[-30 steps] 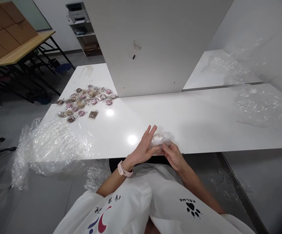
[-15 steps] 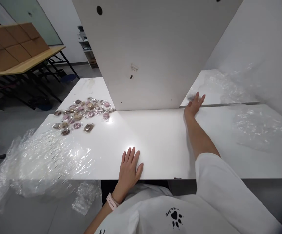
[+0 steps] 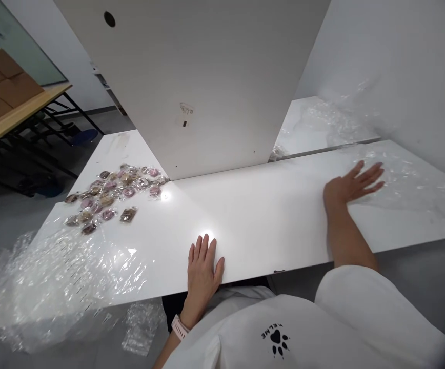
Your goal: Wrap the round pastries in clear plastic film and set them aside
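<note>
My left hand (image 3: 204, 266) lies flat near the front edge of the white table (image 3: 245, 215), fingers stretched forward, holding nothing. Over on the right, my right hand (image 3: 355, 185) is spread open, its fingertips over the near edge of a clear plastic bag or film (image 3: 403, 179) lying on the tabletop. Whether the fingers press on the film I cannot tell. To the left of my left hand, several small wrapped snacks (image 3: 109, 192), brown, tan and pink, lie in a loose pile. One brown wrapped piece (image 3: 128, 214) sits slightly apart from them.
A tall white panel (image 3: 207, 77) stands upright at the table's back edge. Clear plastic bags (image 3: 64, 271) cover the left front corner and hang over it. More clear film (image 3: 322, 123) lies behind on the right. Brown cartons (image 3: 5, 84) stand on a wooden table at far left.
My right hand has moved from beside the panel's right edge rightward and nearer to me, onto the film. My left hand stays flat on the table. The view has turned and tilted slightly.
</note>
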Action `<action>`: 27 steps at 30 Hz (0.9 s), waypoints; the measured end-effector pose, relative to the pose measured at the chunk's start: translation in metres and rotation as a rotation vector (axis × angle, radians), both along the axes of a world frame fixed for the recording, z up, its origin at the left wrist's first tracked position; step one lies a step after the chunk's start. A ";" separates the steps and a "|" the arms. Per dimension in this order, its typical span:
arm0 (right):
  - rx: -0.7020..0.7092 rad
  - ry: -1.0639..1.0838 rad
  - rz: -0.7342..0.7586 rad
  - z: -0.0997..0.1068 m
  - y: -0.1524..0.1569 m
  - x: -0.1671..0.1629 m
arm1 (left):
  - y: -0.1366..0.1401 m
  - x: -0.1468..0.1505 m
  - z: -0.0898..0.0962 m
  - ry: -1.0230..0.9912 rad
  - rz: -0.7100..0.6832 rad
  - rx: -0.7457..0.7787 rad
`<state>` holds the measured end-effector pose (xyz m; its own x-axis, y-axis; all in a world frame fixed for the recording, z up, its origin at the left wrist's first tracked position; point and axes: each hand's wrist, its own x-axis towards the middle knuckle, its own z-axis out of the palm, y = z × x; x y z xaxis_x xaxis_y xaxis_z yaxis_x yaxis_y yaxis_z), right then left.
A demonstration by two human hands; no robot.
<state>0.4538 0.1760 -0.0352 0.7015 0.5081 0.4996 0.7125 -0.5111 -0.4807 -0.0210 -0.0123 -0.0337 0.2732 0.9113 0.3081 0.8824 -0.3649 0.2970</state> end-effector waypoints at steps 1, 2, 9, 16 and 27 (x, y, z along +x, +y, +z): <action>-0.058 0.068 -0.035 0.002 -0.018 0.013 | 0.000 0.000 -0.001 -0.003 -0.004 0.004; -0.122 0.138 -0.054 0.003 -0.034 0.021 | 0.000 0.000 -0.002 -0.007 -0.007 0.007; -0.289 0.159 0.245 -0.014 -0.109 -0.078 | 0.002 -0.001 -0.002 -0.175 0.005 -0.083; -0.525 0.148 1.398 0.045 -0.214 -0.295 | 0.007 -0.005 0.056 -0.635 0.023 -0.223; -0.286 0.090 1.053 0.072 -0.103 -0.190 | -0.017 -0.043 0.008 0.102 -0.030 -0.178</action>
<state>0.2638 0.0732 0.0364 -0.1247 0.9637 0.2361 0.8262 0.2326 -0.5131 -0.0642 -0.0296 -0.0262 0.3223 0.9400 0.1122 0.9009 -0.3409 0.2687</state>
